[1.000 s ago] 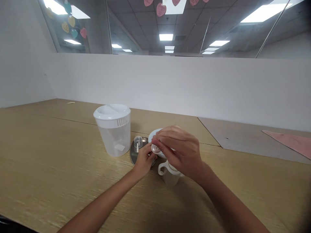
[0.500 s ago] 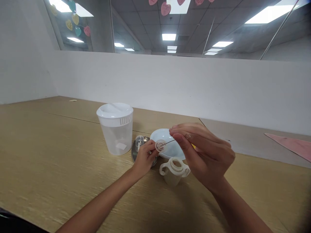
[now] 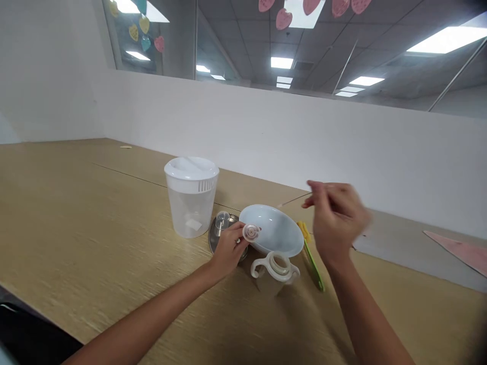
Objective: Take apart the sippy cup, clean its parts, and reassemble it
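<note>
In my left hand [image 3: 228,249], closed at the fingertips, is a small clear bottle nipple [image 3: 251,232], its round ringed base turned toward me. My right hand [image 3: 338,218], blurred by motion, is raised to the right of the bowl. It pinches a thin wire-like brush [image 3: 294,199] whose pale tip points left over the bowl's far rim. Below the nipple stands a translucent baby bottle [image 3: 272,286] with a white two-handled collar and an open mouth. Behind it lies a pale blue oval bowl [image 3: 279,230].
A lidded white translucent bucket [image 3: 191,203] stands left of a round metal tray [image 3: 213,244] bearing a clear cap [image 3: 222,221]. A green-handled brush with yellow bristles [image 3: 313,264] lies right of the bowl. A white wall [image 3: 243,126] borders the table's back.
My right hand has drawn the thin brush out of the nipple and moved up and right. The left hand keeps hold of the nipple. The view has shifted, uncovering the green-handled brush.
</note>
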A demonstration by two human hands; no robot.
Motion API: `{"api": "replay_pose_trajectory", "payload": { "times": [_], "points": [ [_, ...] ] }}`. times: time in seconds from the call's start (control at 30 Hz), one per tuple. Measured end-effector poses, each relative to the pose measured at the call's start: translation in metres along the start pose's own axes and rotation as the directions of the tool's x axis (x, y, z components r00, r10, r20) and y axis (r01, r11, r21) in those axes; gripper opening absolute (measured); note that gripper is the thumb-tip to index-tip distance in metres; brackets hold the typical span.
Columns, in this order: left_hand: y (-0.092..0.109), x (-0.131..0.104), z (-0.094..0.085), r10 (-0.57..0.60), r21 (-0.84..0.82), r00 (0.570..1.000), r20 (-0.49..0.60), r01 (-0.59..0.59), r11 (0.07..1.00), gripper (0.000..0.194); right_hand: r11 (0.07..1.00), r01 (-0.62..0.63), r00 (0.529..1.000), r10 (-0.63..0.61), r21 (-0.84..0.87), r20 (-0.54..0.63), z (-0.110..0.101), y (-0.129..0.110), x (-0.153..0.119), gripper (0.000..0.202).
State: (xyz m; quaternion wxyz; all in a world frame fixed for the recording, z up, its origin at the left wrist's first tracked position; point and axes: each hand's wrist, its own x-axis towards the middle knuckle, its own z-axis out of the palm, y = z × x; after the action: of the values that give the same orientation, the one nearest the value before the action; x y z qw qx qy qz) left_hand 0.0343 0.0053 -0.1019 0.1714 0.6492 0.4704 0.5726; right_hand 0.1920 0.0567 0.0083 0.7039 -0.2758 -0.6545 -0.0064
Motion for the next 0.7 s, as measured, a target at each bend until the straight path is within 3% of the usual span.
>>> {"api": "replay_pose_trajectory", "payload": {
  "times": [0.07, 0.17, 0.27, 0.33, 0.43, 0.57, 0.63, 0.7],
  "points": [
    [-0.001, -0.001, 0.0, 0.011, 0.0, 1.0, 0.002, -0.011, 1.0, 0.026, 0.979, -0.202, 0.95, 0.202, -0.026, 0.236, 0.015, 0.029, -0.005, 0.026],
    [-0.002, -0.004, 0.001, 0.008, 0.006, 1.0, 0.015, -0.008, 1.0, 0.027, 0.838, -0.544, 0.743, 0.502, -0.039, 0.443, 0.033, 0.07, -0.018, 0.026],
    [-0.001, -0.006, 0.003, 0.018, -0.006, 0.999, 0.036, -0.018, 1.0, 0.029, 0.741, -0.671, 0.621, 0.585, -0.034, 0.522, 0.041, 0.098, -0.029, 0.026],
    [0.0, -0.007, 0.005, 0.022, -0.024, 0.999, 0.05, -0.021, 1.0, 0.029, 0.715, -0.697, 0.571, 0.598, -0.054, 0.562, 0.041, 0.109, -0.033, 0.024],
    [0.001, -0.008, 0.008, 0.005, -0.047, 0.998, 0.061, -0.002, 0.999, 0.028, 0.713, -0.696, 0.556, 0.61, -0.086, 0.565, 0.039, 0.119, -0.034, 0.022],
    [0.001, -0.008, 0.008, -0.024, -0.053, 0.999, 0.034, 0.026, 0.998, 0.03, 0.751, -0.635, 0.606, 0.628, -0.178, 0.488, 0.033, 0.13, -0.034, 0.035],
    [0.0, -0.008, 0.007, -0.027, -0.046, 0.999, 0.033, 0.028, 0.999, 0.031, 0.786, -0.527, 0.658, 0.618, -0.322, 0.431, 0.03, 0.135, -0.035, 0.038],
    [-0.001, -0.009, 0.008, -0.019, -0.045, 0.999, 0.046, 0.021, 0.999, 0.031, 0.789, -0.371, 0.69, 0.587, -0.489, 0.424, 0.028, 0.138, -0.036, 0.028]
  ]
}}
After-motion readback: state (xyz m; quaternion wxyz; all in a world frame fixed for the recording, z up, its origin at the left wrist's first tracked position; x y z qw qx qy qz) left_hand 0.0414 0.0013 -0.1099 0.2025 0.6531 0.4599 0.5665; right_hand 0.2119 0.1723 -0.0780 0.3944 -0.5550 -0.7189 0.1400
